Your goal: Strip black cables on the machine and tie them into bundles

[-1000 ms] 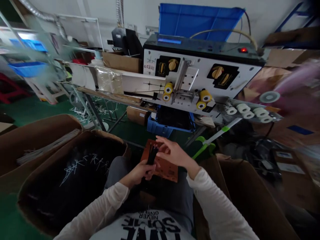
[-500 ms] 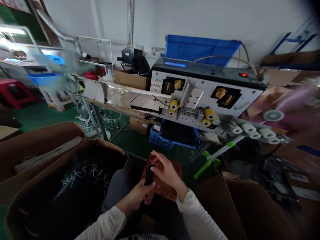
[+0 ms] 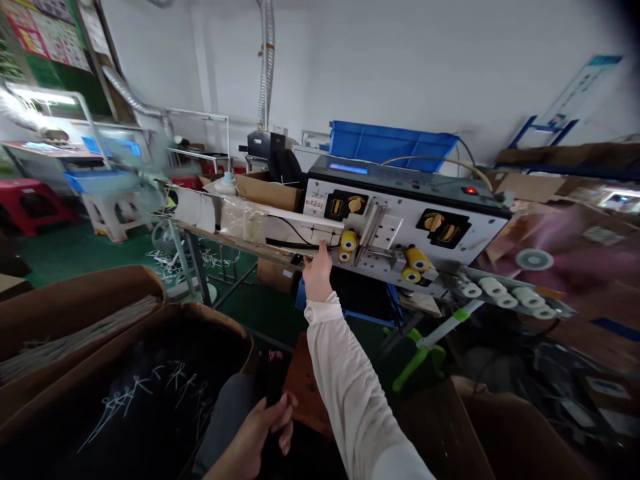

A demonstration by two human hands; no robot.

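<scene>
My left hand (image 3: 260,427) is low in the middle, its fingers closed round a slim dark bundle (image 3: 274,380) that stands upright, with small pinkish ends at the top. What the bundle is made of is too dark to make out. Stretched forward, my right hand (image 3: 318,272) has its fingers pinched at a black cable (image 3: 295,244), just left of the yellow rollers (image 3: 349,241) on the machine's front. The machine (image 3: 400,220) is a white-fronted box with black and gold knobs and a lit blue display. Beneath my right arm lies a reddish-brown board (image 3: 303,380).
An open carton (image 3: 200,310) on the left holds black goods with white ties. Another carton (image 3: 453,393) stands at the right. Behind the machine rises a blue crate (image 3: 390,148). White guide rollers (image 3: 493,287) jut out at the right, above a green-footed stand (image 3: 415,360).
My right hand has left the bundle and reached forward to the cable at the machine. My left hand still grips the bundle, lower and further left. The view has tilted up.
</scene>
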